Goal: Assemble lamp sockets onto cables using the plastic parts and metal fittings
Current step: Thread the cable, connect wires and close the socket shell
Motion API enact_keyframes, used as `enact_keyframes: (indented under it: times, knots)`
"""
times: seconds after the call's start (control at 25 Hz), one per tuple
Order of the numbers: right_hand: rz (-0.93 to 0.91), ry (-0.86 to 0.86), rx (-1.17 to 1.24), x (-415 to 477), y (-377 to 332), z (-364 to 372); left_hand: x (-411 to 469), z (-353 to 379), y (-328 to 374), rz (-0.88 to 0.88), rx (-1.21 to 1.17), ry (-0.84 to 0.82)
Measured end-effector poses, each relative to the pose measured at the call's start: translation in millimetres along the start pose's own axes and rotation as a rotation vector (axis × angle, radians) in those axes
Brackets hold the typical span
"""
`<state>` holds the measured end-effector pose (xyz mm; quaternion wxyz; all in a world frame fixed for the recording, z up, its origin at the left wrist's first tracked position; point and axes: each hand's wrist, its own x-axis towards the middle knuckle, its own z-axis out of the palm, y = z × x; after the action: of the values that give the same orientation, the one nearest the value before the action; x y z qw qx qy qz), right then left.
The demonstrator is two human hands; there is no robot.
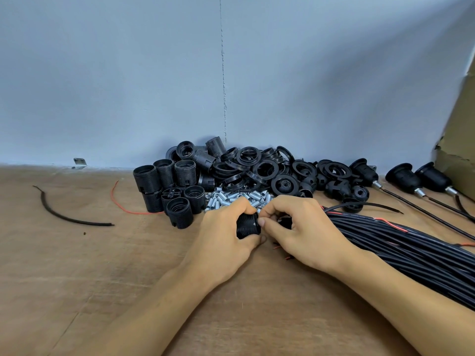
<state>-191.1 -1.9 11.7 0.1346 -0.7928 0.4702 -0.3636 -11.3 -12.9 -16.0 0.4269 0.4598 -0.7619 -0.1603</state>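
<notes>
cable bundle [401,253] cut off, socket [247,227] half hidden

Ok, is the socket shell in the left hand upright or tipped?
Tipped on its side: the left hand grips the socket shell crosswise, one end facing the right hand, which holds a black part.

A black threaded socket barrel [248,226] lies on its side at the centre, gripped by the left hand [226,235]. The right hand [303,232] pinches a small black part [284,222], mostly hidden, just beside the barrel's right end. Just beyond lies a heap of short silver metal fittings [239,196]. More threaded barrels [164,181] stand and lie to its left, with flat black rings [249,165] and domed caps [285,185] piled behind. A bundle of black cables [398,250] runs to the near right. Three assembled sockets [401,177] on cables lie far right
</notes>
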Motion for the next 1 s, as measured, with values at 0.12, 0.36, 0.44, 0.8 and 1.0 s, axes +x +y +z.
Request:
enact_keyframes:
  times: [0.12, 0.36, 0.44, 0.8, 1.0]
  knots:
    - [-0.019, -0.005, -0.046, 2.3, 1.2, -6.9, 0.5, 0.9, -1.0, -0.010, 0.001, 0.013]
    - [-0.066, -0.073, -0.110, 1.7, 4.1, -9.3, 1.1, 2.1, -1.8, 0.023, 0.037, 0.003]
    - [-0.066, -0.053, -0.119, 1.2, 4.5, -6.5, 1.2, 2.9, -1.3, 0.031, 0.046, 0.009]
    - [-0.056, -0.031, -0.153, -1.4, 3.4, -2.0, 1.0, 2.3, -0.6, 0.051, 0.042, -0.016]
    - [-0.018, -0.042, -0.116, 3.5, 1.3, -7.2, 1.8, 0.7, -3.1, 0.046, 0.022, -0.024]
